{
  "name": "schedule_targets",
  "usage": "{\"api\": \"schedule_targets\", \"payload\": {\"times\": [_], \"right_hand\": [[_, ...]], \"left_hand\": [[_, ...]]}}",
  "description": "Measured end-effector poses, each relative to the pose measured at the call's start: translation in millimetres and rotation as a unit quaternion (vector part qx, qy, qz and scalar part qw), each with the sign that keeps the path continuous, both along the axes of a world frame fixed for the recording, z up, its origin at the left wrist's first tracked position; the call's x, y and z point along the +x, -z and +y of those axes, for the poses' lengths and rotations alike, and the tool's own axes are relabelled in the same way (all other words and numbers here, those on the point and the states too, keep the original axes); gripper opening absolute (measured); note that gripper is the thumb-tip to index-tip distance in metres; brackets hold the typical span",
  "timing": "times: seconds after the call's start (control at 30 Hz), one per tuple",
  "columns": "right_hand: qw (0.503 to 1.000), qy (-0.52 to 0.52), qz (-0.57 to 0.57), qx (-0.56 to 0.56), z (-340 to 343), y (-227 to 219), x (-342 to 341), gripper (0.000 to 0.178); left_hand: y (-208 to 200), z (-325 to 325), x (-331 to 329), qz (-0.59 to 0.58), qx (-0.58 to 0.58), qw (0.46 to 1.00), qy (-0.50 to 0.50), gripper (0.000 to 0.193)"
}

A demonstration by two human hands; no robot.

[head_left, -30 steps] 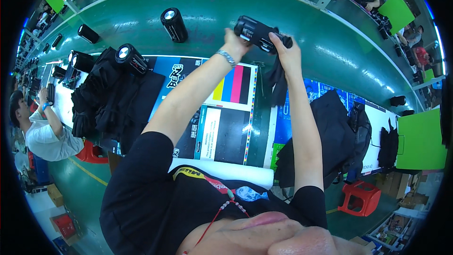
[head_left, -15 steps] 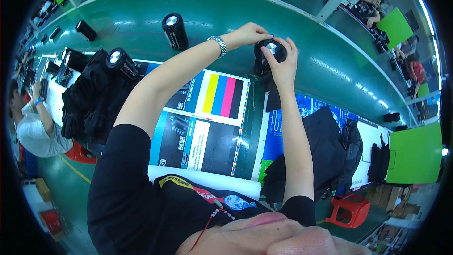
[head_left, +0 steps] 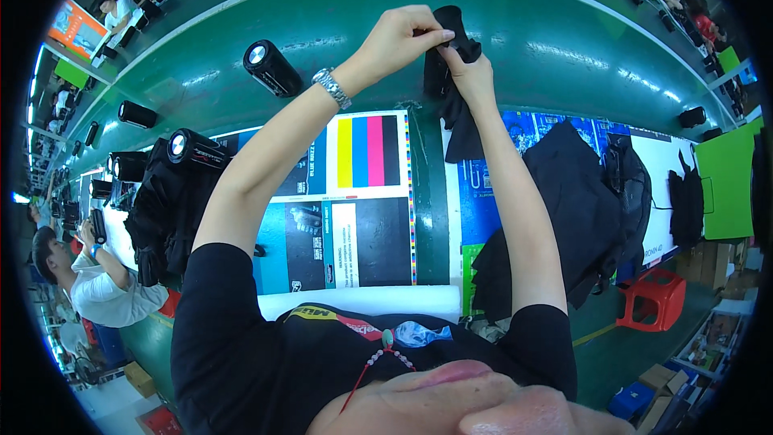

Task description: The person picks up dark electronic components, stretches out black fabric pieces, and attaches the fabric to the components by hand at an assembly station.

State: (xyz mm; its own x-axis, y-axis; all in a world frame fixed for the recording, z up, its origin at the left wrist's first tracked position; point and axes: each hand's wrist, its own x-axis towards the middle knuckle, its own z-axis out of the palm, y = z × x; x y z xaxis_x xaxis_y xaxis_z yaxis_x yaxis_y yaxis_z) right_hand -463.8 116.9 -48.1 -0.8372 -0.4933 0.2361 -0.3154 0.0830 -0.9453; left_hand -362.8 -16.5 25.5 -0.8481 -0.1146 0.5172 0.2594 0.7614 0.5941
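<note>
Black cloth bundle (head_left: 436, 79) is at far reach, straight out in front of you over the green table (head_left: 346, 2), sitting between your two hands. Long axis runs roughly away from your body: far end tips up past your fingertips, loose tail trails back toward you, inside your right wrist. Can't tell if there's anything inside, or if it's touching the table. Neither hand is nearer; both are on it. Left hand (head_left: 396, 39) comes in from the left side, thumb and index pinched shut on the cloth near the far end, other fingers curled. Right hand (head_left: 473, 80) is just nearer you, on the right side, thumb toward the left thumb, cloth gripped, its other fingers mostly hidden. Left elbow's bent wide, forearm slanting in; right arm's nearly straight. Closest loose item is the black cylinder (head_left: 274, 70), well apart, left of your left hand.
</note>
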Motion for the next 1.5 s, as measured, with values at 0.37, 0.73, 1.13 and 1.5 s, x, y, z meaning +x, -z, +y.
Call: {"api": "schedule_targets", "payload": {"times": [0.37,0.73,1.13,1.5], "right_hand": [[0.955,-0.202,-0.069,0.206,93,-54,-64,0.039],[0.937,-0.028,-0.225,-0.265,-11,28,-61,0.022],[0.968,0.249,-0.038,-0.012,2,51,-76,0.035],[0.895,-0.139,-0.297,-0.302,99,-75,-94,0.043]], "left_hand": [[16,0,-2,0.056,0.477,0.877,-0.006,0.047],[100,58,-77,0.074,0.68,0.729,0.012,0.067],[150,41,-107,0.044,0.453,0.866,-0.209,0.054],[21,32,11,0.028,0.45,0.891,-0.044,0.051]]}}
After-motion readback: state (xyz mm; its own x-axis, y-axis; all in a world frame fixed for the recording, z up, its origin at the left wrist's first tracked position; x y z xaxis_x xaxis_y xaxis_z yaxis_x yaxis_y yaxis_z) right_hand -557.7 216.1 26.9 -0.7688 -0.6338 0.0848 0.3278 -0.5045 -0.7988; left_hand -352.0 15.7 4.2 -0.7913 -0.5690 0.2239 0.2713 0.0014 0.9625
